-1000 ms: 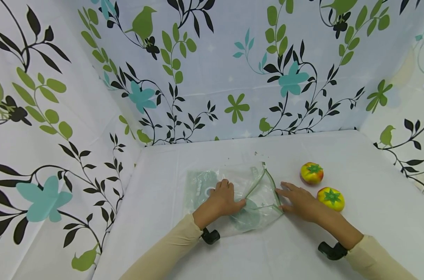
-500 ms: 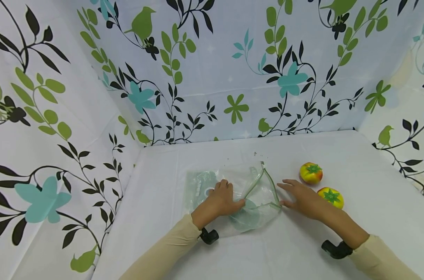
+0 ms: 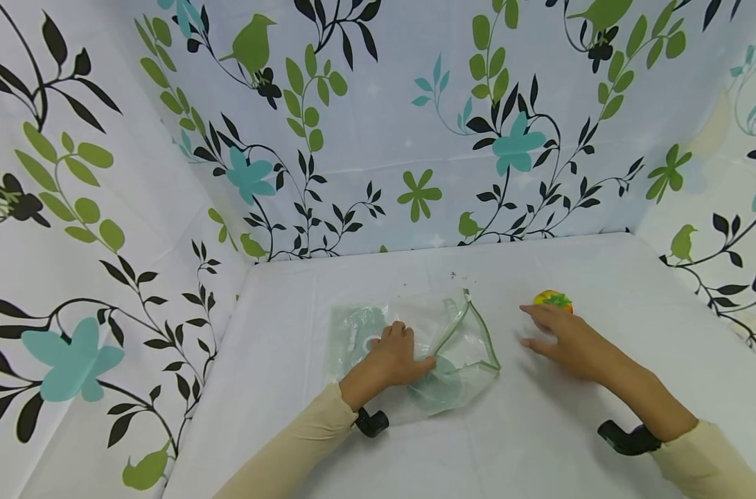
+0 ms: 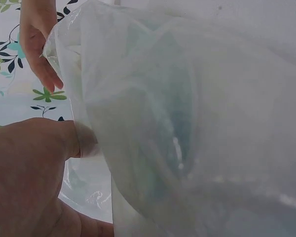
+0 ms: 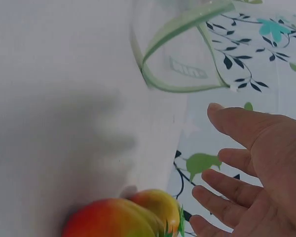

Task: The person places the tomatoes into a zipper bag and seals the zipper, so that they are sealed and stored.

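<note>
A clear zip bag (image 3: 443,391) with pale teal printing lies flat on the white-covered table, its green-edged mouth gaping toward the right. My left hand (image 3: 393,357) rests over the bag's middle and grips its upper film near the mouth. In the left wrist view, the film overlaps the tip of my left thumb (image 4: 64,138). To the right of the bag, my right hand (image 3: 571,343) hovers with fingers spread and holds nothing. Beyond it shows one red-yellow toy tomato (image 3: 554,300); a nearer toy tomato (image 5: 108,219), seen in the right wrist view, is hidden behind the hand in the head view.
A patterned curtain (image 3: 378,125) with leaves and birds encloses the table (image 3: 303,277) at the back and sides. Black wrist mounts (image 3: 371,423) are strapped on both wrists below the beige sleeves.
My right hand has left the bag's mouth and moved right, over the nearer tomato. The mouth stays gaping. My left hand has kept its place on the bag.
</note>
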`<control>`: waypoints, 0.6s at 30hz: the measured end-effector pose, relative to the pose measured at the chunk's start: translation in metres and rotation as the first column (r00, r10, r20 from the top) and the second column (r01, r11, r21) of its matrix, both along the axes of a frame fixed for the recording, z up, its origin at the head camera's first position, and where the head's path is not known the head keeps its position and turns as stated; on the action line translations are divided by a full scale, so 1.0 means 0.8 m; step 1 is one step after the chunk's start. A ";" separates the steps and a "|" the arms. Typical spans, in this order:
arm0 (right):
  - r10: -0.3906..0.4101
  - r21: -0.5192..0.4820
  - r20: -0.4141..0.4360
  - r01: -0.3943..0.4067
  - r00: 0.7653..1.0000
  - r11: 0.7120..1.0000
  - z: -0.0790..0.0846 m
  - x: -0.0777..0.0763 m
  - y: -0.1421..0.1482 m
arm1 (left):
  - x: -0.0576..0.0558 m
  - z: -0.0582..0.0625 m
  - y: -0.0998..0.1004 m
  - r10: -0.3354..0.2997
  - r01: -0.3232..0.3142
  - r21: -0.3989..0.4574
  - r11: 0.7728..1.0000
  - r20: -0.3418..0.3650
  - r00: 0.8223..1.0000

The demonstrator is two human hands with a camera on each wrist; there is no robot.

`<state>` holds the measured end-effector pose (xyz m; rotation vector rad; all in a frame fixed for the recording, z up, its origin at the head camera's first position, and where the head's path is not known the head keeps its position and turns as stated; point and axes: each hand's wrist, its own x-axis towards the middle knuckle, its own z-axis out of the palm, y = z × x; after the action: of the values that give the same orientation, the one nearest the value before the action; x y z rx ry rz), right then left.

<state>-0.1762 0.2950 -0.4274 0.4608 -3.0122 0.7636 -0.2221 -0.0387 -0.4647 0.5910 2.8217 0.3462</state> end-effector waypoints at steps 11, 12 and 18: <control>-0.065 0.013 0.004 0.065 0.998 0.998 0.005 0.003 0.032 | 0.002 0.002 -0.001 -0.002 0.002 -0.001 1.000 -0.002 1.000; -0.071 0.012 0.007 0.071 0.997 0.997 0.005 0.004 0.035 | 0.002 0.002 -0.001 0.000 0.000 0.001 1.000 -0.003 1.000; -0.089 0.021 0.019 0.089 0.996 0.996 0.007 0.010 0.059 | 0.002 -0.001 -0.001 0.005 -0.005 0.015 1.000 -0.018 1.000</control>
<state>-0.1679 0.3420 -0.4218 0.3186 -3.0376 0.7375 -0.2207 -0.0395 -0.4651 0.5931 2.8410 0.3651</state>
